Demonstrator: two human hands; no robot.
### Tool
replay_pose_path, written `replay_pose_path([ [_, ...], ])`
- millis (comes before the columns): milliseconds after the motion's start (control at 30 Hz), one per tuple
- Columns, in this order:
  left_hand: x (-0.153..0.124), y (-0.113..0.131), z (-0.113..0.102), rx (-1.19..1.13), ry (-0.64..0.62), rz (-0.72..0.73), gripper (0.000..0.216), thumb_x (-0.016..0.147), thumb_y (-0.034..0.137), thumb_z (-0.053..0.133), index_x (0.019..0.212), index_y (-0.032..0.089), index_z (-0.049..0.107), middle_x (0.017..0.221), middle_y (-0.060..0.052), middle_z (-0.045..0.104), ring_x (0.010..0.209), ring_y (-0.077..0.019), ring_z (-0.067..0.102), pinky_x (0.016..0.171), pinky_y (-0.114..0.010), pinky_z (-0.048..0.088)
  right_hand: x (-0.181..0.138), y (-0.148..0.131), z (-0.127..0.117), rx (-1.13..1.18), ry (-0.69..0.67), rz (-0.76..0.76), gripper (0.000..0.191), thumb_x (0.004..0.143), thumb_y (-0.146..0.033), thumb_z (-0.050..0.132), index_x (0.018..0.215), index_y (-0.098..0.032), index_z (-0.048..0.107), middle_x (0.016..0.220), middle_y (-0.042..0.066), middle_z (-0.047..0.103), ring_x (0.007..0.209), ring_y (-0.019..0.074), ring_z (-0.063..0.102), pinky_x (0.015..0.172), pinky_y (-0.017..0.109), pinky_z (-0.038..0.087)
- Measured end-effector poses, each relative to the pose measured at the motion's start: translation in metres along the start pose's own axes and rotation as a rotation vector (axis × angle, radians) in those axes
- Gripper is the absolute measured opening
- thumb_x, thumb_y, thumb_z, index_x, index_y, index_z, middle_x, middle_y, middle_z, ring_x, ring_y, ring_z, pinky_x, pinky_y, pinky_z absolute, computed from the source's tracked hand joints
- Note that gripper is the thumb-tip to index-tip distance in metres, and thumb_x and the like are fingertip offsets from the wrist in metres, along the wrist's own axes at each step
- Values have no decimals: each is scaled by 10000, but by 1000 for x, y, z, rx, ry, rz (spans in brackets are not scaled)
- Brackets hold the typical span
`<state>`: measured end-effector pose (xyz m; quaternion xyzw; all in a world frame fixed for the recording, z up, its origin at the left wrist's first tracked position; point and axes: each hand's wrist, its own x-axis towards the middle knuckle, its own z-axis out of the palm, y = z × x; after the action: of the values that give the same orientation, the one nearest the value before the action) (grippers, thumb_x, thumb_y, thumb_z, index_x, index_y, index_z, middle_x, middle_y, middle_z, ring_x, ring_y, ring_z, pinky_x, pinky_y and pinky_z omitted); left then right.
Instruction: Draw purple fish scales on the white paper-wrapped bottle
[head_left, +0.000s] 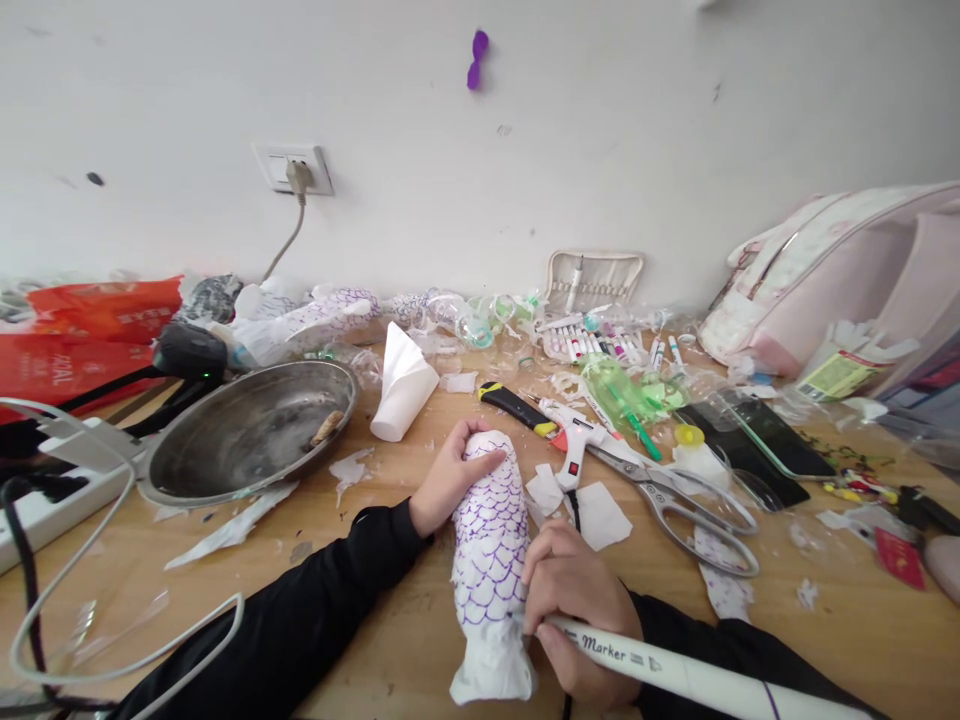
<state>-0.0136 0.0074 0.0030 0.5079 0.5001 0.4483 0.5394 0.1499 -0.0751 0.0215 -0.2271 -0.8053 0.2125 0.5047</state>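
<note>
My left hand (448,478) grips the far end of a white paper-covered bottle shape (491,545) lying on the wooden table (390,600). Purple scale marks cover its upper part; its near end is plain white. My right hand (574,605) is closed round a white marker (675,672) labelled "Marker", its tip at the side of the shape near the lowest scales. Both sleeves are black.
A steel pan (247,430) sits at the left, beside a power strip (52,490) and cables. A paper roll (401,385), utility knife (517,408), glue gun (577,445), scissors (675,500), markers (592,345), a phone (757,440), paper scraps and a pink bag (840,270) crowd the right.
</note>
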Motion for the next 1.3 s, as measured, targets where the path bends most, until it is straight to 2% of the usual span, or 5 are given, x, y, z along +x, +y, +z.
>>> replay_pose_path([
  [267,-1,2,1,-18,-3,-8,355,648,337,652,917,195,469,816,24,525,762,-150,513,714,-274,436,-5,1,3,-20,3,8,215,801,-135,398,615,-222,463,430,-18,534,571,146,584,592,423,489],
  [633,0,1,1,-101,-24,-33,368,641,329,669,916,193,465,800,35,530,712,-126,510,678,-255,428,1,2,0,-74,125,61,244,794,-137,368,577,-219,444,437,-28,480,496,157,533,603,411,448],
  [1000,-9,3,11,-508,60,-99,405,605,263,701,908,211,436,739,60,537,606,-87,505,585,-212,407,1,0,-5,55,207,103,238,859,-229,390,657,-198,511,558,-1,563,531,155,570,632,370,455],
  [1200,-3,1,6,-188,103,23,231,716,348,595,850,180,510,782,30,524,726,-116,496,683,-236,410,-2,2,0,113,148,126,156,778,-182,428,667,-216,533,575,5,586,611,191,626,631,365,477],
  [1300,-2,1,5,-35,87,80,277,730,395,571,896,183,505,852,7,535,825,-150,508,776,-276,417,-5,2,3,148,123,68,127,759,-169,467,673,-233,535,515,-7,557,636,213,637,643,374,492],
])
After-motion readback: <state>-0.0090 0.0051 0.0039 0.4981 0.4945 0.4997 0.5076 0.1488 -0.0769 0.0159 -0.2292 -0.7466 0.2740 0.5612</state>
